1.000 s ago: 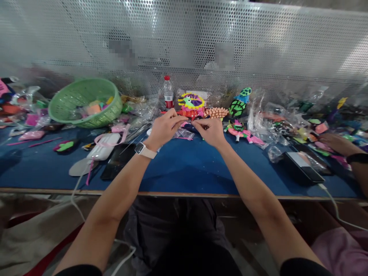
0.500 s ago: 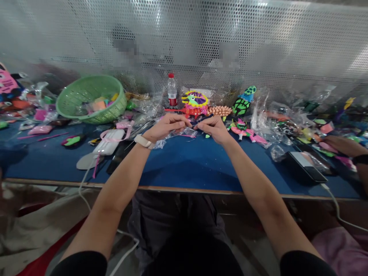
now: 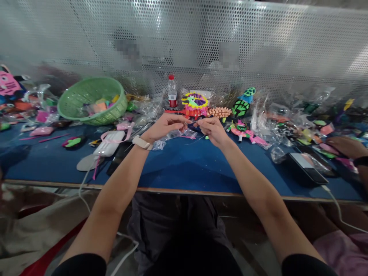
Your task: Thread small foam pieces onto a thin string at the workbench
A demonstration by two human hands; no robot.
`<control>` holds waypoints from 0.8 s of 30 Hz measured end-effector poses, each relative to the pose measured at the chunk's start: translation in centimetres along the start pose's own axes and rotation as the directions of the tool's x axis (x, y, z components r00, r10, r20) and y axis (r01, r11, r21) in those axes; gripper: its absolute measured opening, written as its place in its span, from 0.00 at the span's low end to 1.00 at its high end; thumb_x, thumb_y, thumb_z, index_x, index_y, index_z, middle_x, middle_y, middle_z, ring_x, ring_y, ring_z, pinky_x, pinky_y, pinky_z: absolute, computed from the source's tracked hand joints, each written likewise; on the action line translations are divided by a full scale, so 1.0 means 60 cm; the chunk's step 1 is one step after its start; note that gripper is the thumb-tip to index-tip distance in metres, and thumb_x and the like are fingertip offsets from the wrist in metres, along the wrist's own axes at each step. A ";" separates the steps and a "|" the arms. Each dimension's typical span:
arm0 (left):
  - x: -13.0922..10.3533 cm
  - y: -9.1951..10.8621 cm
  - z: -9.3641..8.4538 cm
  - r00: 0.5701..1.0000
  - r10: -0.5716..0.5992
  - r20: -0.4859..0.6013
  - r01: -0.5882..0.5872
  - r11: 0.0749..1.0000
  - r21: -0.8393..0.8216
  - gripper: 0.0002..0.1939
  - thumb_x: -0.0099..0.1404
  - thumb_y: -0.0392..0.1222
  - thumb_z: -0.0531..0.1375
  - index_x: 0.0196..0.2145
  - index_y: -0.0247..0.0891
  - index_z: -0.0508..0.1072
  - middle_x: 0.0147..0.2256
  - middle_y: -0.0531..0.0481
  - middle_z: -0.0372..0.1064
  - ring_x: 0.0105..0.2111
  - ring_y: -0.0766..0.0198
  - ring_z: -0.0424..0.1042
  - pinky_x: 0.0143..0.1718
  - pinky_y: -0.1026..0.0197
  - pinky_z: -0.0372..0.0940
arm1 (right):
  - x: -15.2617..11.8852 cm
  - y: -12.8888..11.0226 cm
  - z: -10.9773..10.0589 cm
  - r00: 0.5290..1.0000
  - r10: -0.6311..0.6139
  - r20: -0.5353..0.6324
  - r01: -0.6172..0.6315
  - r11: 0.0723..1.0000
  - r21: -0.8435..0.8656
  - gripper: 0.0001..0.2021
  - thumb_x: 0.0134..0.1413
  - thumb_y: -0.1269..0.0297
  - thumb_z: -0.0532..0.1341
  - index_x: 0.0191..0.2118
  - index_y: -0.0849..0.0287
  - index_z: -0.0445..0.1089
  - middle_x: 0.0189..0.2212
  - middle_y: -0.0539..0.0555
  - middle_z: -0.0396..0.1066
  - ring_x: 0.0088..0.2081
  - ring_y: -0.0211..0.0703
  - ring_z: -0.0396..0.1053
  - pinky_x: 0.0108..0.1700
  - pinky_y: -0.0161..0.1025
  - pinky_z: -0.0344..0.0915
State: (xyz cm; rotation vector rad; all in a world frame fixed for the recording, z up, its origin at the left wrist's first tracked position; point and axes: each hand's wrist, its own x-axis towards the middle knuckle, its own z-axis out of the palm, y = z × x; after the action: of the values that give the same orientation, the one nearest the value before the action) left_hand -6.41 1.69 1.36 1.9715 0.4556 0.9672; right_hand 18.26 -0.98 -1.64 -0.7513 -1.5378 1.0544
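Note:
My left hand, with a pale band on its wrist, is pinched at the fingertips above the blue table. Facing it, a short gap away, my right hand is closed in a pinch too. Whatever sits between the fingertips of either hand is too small to make out. Clear plastic and a pink strip lie just beneath the fingers. Right behind the hands are a yellow-edged foam figure, a red spotted piece and an orange spiky piece.
To the left stand a green basket and a white device with a cable. A bottle is by the perforated metal panel. On the right lie a black box-like device, bagged foam pieces and another person's arm.
My right hand's fingers have curled in more, and the dark piece at its fingertips shows less now. My left hand has barely moved.

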 end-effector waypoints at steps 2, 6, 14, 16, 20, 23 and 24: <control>0.001 -0.004 0.001 1.000 -0.003 0.005 0.003 1.000 -0.027 0.16 0.67 0.55 0.75 0.44 0.42 0.87 0.33 0.45 0.80 0.34 0.57 0.79 0.40 0.52 0.77 | 0.000 -0.001 0.002 1.000 0.017 0.017 -0.017 0.999 0.027 0.27 0.50 0.32 0.74 0.24 0.53 0.77 0.14 0.41 0.49 0.19 0.34 0.44 0.24 0.39 0.48; 0.003 -0.021 0.017 0.998 -0.029 -0.057 0.023 0.993 -0.117 0.17 0.66 0.56 0.76 0.42 0.41 0.86 0.31 0.47 0.77 0.33 0.57 0.78 0.38 0.51 0.76 | 0.001 0.002 0.006 0.997 0.061 0.041 -0.064 0.996 0.059 0.25 0.56 0.34 0.72 0.27 0.53 0.78 0.13 0.41 0.47 0.19 0.34 0.44 0.24 0.39 0.50; 0.014 -0.043 0.044 0.934 0.085 -0.346 -0.055 0.994 0.097 0.12 0.71 0.52 0.72 0.44 0.41 0.82 0.40 0.46 0.82 0.43 0.55 0.80 0.52 0.48 0.76 | 0.012 0.025 -0.014 0.994 0.043 -0.104 -0.048 0.997 -0.052 0.27 0.63 0.31 0.66 0.34 0.53 0.81 0.16 0.42 0.46 0.19 0.35 0.46 0.24 0.40 0.51; 0.013 -0.040 0.042 0.894 0.180 -0.410 -0.047 0.949 0.312 0.09 0.72 0.49 0.70 0.42 0.42 0.84 0.46 0.45 0.82 0.51 0.53 0.79 0.60 0.46 0.73 | 0.015 0.029 -0.015 0.986 0.051 -0.156 -0.063 0.995 -0.077 0.28 0.64 0.31 0.65 0.37 0.53 0.83 0.16 0.43 0.48 0.20 0.36 0.47 0.24 0.41 0.50; 0.006 -0.036 0.047 0.861 0.287 -0.420 -0.015 0.839 0.543 0.10 0.76 0.48 0.66 0.46 0.42 0.85 0.49 0.46 0.80 0.53 0.53 0.77 0.63 0.46 0.69 | 0.015 0.029 -0.005 0.970 0.076 -0.229 -0.085 0.996 -0.030 0.27 0.64 0.32 0.66 0.41 0.53 0.84 0.16 0.44 0.51 0.20 0.37 0.50 0.24 0.42 0.50; 0.005 -0.045 0.060 0.863 0.317 -0.394 -0.019 0.799 0.601 0.12 0.76 0.50 0.67 0.48 0.41 0.85 0.47 0.45 0.80 0.49 0.54 0.77 0.58 0.49 0.71 | 0.011 0.024 0.008 0.961 0.078 -0.264 -0.078 0.997 0.009 0.26 0.60 0.31 0.69 0.37 0.52 0.84 0.16 0.43 0.50 0.20 0.36 0.48 0.22 0.41 0.48; 0.006 -0.049 0.064 0.863 0.321 -0.390 -0.021 0.794 0.607 0.12 0.76 0.50 0.67 0.48 0.40 0.84 0.47 0.44 0.80 0.48 0.55 0.78 0.55 0.51 0.71 | 0.009 0.022 0.012 0.959 0.076 -0.273 -0.074 0.997 0.016 0.26 0.58 0.31 0.70 0.35 0.52 0.83 0.16 0.43 0.49 0.20 0.35 0.46 0.22 0.40 0.48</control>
State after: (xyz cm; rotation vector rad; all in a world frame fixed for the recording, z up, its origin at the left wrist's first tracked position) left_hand -3.09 1.42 -2.14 2.3421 0.9571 1.6005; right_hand 17.33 -0.12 -2.65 -0.9177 -1.2780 0.9648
